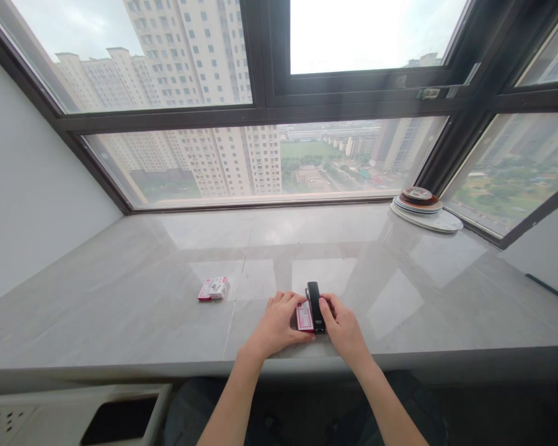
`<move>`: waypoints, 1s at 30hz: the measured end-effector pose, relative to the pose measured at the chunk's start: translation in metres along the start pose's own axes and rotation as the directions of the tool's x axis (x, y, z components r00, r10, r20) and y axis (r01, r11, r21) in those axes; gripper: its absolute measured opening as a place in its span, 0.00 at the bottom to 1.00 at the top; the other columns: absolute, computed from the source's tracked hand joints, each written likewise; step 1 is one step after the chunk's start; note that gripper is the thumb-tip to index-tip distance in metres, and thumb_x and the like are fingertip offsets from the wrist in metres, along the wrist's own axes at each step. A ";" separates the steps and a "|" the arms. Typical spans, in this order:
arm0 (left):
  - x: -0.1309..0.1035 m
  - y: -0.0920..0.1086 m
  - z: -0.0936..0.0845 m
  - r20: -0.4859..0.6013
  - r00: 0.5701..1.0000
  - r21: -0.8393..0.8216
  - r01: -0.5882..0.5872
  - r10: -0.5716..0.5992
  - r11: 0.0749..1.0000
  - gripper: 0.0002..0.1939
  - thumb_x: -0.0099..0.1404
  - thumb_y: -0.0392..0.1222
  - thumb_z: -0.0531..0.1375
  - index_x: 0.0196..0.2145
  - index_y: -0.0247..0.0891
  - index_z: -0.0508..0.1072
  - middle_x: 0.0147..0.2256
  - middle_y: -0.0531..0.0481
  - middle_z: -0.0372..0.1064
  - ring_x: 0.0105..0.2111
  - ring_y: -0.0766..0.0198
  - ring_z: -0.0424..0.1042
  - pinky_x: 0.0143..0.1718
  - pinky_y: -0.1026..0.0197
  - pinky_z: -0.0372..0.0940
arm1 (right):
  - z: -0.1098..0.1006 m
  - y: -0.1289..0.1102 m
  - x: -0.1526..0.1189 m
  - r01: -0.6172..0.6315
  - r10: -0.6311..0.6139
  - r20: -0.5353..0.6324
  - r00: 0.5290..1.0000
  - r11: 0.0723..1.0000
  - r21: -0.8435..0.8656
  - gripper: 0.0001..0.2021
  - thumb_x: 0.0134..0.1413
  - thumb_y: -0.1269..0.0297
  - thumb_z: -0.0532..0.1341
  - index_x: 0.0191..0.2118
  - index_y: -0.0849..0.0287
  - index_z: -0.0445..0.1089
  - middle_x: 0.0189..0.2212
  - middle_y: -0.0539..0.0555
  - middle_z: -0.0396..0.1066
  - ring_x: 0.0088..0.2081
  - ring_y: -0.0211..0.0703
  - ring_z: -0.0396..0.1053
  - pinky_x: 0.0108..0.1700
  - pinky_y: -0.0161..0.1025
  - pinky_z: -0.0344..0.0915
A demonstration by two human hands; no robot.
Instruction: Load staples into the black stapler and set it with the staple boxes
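My left hand (280,322) is closed around a small pink-and-white box (304,317), thumb at its near end and fingers at its far end. Right against the box's right side lies a black stapler (315,306), its length pointing away from me. My right hand (345,325) grips the stapler from the right, with the thumb near its top edge; the other fingers are partly hidden. To the left, apart from both hands, a white small box (218,287) rests on or against another pink-and-white box (205,290).
The grey marble-look counter (134,316) runs along a dark-framed window (260,114). A stack of plates or round mats (421,207) sits in the far right corner. Below the front edge at left is a pale plastic item (41,418) with a dark opening.
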State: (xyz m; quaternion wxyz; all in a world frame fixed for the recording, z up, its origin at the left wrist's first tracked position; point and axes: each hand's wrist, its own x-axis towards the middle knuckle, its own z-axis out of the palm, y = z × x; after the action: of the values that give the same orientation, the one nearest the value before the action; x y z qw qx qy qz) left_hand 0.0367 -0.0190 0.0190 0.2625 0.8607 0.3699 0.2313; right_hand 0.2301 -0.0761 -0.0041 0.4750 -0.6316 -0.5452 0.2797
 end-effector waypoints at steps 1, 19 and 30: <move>0.000 0.000 0.001 0.004 1.000 0.000 -0.001 0.001 1.000 0.38 0.49 0.56 0.76 0.56 0.50 0.72 0.48 0.47 0.71 0.50 0.49 0.66 0.54 0.47 0.61 | 0.000 0.000 0.000 0.002 -0.002 -0.001 1.000 1.000 -0.002 0.22 0.68 0.43 0.51 0.46 0.54 0.73 0.32 0.53 0.76 0.32 0.46 0.72 0.37 0.39 0.67; -0.065 -0.154 -0.160 -0.243 0.840 0.262 0.538 -0.484 0.802 0.35 0.59 0.54 0.62 0.63 0.45 0.68 0.67 0.46 0.58 0.66 0.44 0.53 0.65 0.46 0.53 | 0.003 0.010 0.005 -0.168 0.173 -0.005 0.985 0.964 0.206 0.25 0.64 0.38 0.52 0.46 0.54 0.70 0.32 0.54 0.73 0.27 0.45 0.73 0.28 0.40 0.72; -0.142 -0.135 -0.137 -0.135 0.828 0.258 0.560 -0.545 0.787 0.43 0.53 0.63 0.66 0.65 0.52 0.66 0.60 0.47 0.62 0.60 0.44 0.61 0.62 0.48 0.58 | 0.001 0.006 0.006 -0.158 0.157 0.014 0.987 0.983 0.096 0.25 0.60 0.39 0.58 0.49 0.55 0.72 0.33 0.54 0.75 0.29 0.45 0.73 0.28 0.38 0.71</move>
State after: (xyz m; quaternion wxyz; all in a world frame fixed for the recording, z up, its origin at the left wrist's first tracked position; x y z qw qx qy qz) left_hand -0.2023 -0.0089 0.0093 0.1813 0.7370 0.6415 0.1113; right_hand 0.2330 -0.0701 -0.0089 0.4796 -0.6480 -0.4810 0.3446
